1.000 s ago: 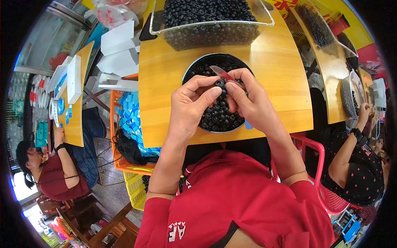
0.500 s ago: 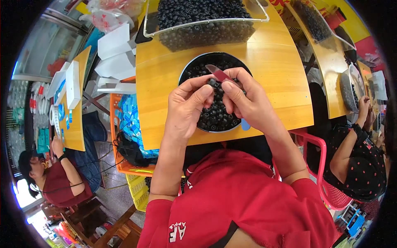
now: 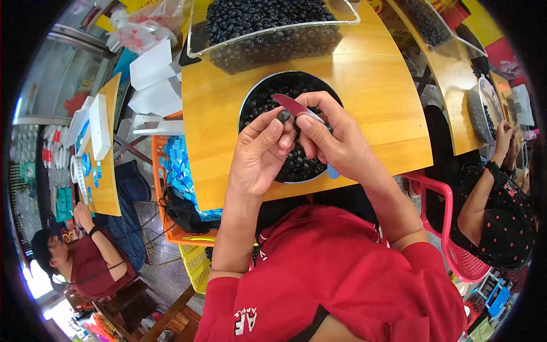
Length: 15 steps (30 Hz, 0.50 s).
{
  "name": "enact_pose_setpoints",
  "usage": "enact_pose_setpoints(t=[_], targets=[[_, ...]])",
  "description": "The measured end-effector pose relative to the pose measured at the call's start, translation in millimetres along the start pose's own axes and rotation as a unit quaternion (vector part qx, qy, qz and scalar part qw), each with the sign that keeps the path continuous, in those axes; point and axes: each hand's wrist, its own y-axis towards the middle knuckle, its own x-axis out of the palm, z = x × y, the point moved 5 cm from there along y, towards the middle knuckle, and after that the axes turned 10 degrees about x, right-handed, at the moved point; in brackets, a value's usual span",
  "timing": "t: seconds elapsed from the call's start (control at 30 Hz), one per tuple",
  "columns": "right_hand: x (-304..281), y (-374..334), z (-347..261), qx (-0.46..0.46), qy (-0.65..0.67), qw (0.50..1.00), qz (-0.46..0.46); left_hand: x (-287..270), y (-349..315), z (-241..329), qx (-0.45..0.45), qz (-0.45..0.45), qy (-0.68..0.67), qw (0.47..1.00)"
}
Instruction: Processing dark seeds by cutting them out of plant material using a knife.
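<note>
My left hand [image 3: 257,153] is closed, pinching a small dark round fruit [image 3: 284,116] between thumb and fingertips. In my right hand [image 3: 337,139] is a small knife [image 3: 289,104]; its blade, reflecting red, points to the upper left above the fruit. Most of the knife's handle is hidden by my fingers. Both hands are close together over a round black bowl [image 3: 254,94] with a pale rim, partly filled with the same kind of dark fruits [image 3: 299,166]. A small blue piece [image 3: 333,171] shows at the bowl's lower right edge.
A clear bin [image 3: 273,27] heaped with dark fruits stands at the far side of the wooden table [image 3: 382,108]. An orange crate [image 3: 161,219] holds blue packets at the left. Co-workers sit at left and right; a pink chair [image 3: 439,211] is beside me.
The whole view has shifted slightly. The knife blade lies a little flatter and farther left across the top of the fruit; both hands keep their hold.
</note>
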Motion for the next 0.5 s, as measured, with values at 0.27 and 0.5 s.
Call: enact_pose_setpoints(t=[0.27,0.5], targets=[[3.9,-5.0,2.3,-0.042,-0.004,0.999,0.012,6.3,1.5,0.9,0.041,-0.018,0.020,0.999],[1.4,-7.4,10.7,-0.052,0.027,0.998,-0.003,3.0,-2.2,-3.7,0.030,-0.034,0.022,0.999]])
